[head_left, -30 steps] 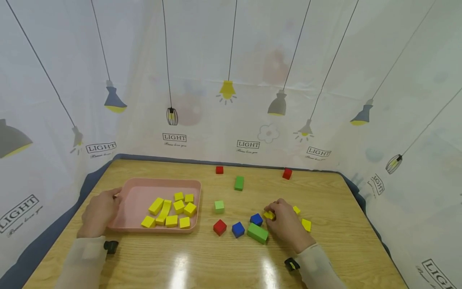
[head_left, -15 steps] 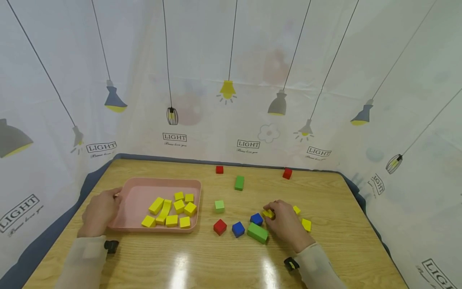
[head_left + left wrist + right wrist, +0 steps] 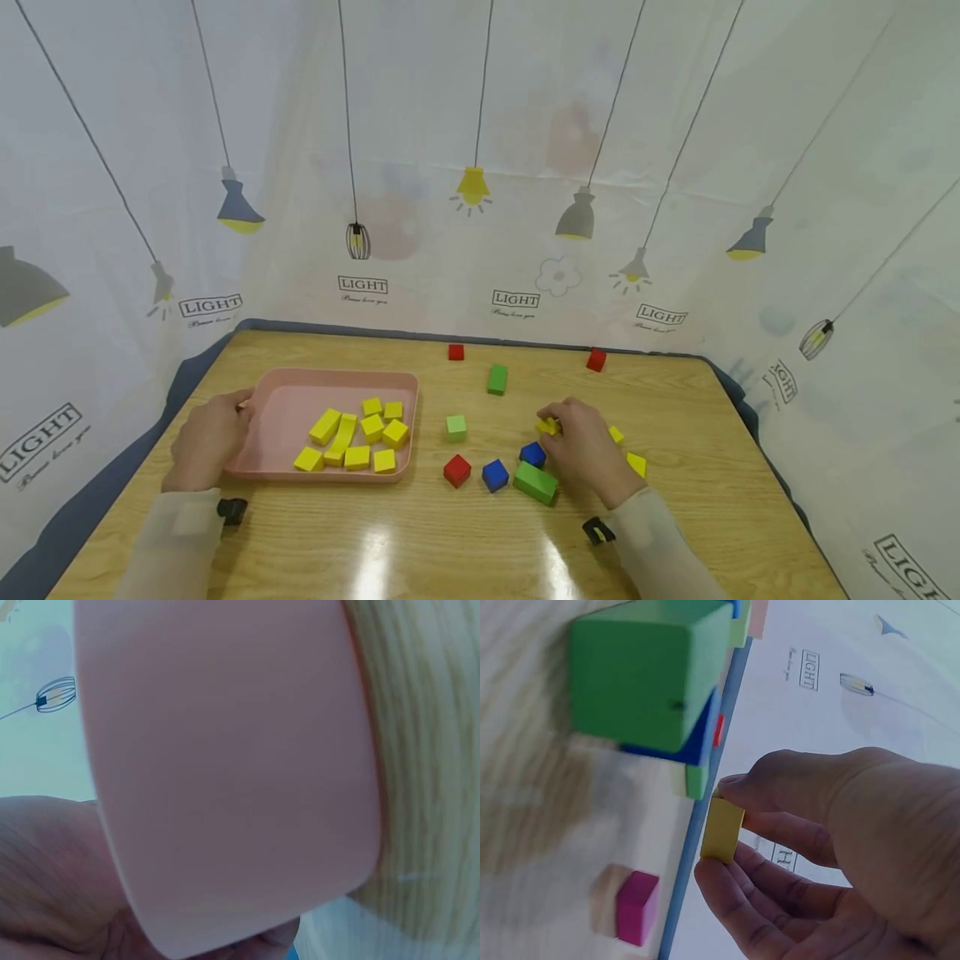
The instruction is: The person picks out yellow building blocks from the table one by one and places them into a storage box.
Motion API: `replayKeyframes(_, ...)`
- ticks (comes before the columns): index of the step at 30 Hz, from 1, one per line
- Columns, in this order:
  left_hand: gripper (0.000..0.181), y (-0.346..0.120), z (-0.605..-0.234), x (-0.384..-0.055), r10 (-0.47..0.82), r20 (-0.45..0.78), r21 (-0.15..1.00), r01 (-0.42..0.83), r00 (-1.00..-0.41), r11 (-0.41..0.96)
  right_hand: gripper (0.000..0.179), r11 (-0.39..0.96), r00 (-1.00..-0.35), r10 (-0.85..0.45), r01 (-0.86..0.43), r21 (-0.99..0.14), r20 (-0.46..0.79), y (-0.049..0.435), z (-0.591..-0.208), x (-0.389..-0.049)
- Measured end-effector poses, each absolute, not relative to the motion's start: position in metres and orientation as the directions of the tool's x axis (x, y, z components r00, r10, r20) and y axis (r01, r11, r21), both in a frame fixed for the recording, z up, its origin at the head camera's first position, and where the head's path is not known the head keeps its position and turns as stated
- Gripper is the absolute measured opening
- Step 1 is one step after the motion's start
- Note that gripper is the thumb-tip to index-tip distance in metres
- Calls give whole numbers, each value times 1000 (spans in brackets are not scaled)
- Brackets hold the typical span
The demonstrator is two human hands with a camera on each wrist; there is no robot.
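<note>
My left hand [image 3: 208, 442] grips the left side of a pink tray [image 3: 281, 408]; part of its fingers is hidden behind the tray wall in the left wrist view. Several yellow blocks [image 3: 343, 435] lie in the tray's right part. Over the table's right half, my right hand [image 3: 588, 442] pinches a yellow block [image 3: 721, 831] between thumb and fingertips, and the right wrist view shows it lifted off the wood. Just left of this hand are a blue block [image 3: 533, 454] and a long green block [image 3: 536, 483]. Two yellow blocks [image 3: 636, 465] lie to its right.
Between tray and right hand stand a light green block [image 3: 456, 428], a red block [image 3: 457, 471] and another blue block [image 3: 495, 476]. Farther back are a green block [image 3: 497, 380] and two red blocks [image 3: 596, 360]. A printed cloth [image 3: 420, 275] surrounds the wooden table [image 3: 450, 550].
My right hand has lifted the yellow block and moved it slightly away from me and to the left. My left hand and the tray stay in place.
</note>
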State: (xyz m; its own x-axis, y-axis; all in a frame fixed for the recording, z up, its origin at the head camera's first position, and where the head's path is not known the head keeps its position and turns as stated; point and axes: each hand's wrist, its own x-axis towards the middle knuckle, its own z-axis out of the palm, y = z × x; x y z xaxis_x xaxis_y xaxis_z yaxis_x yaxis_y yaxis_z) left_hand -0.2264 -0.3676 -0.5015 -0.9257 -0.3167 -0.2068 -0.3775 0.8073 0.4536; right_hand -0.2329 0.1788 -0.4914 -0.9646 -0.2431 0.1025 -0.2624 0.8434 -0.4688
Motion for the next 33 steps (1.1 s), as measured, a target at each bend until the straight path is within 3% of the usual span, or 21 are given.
replayKeyframes(11, 55, -368, -502, -226, -309, -207, 447, -371, -928, 814, 32, 830, -942, -319, -332, -448, 107, 148, -474, -246)
replayKeyframes(22, 55, -368, -501, -224, -293, -189, 451, -348, -937, 822, 28, 758, -877, -441, -478, -444, 191, 103, -463, -261)
replayKeyframes(33, 55, -367, -501, -224, -293, -183, 451, -344, -939, 823, 31, 736, -843, -518, -526, -426, 144, 57, -459, -277)
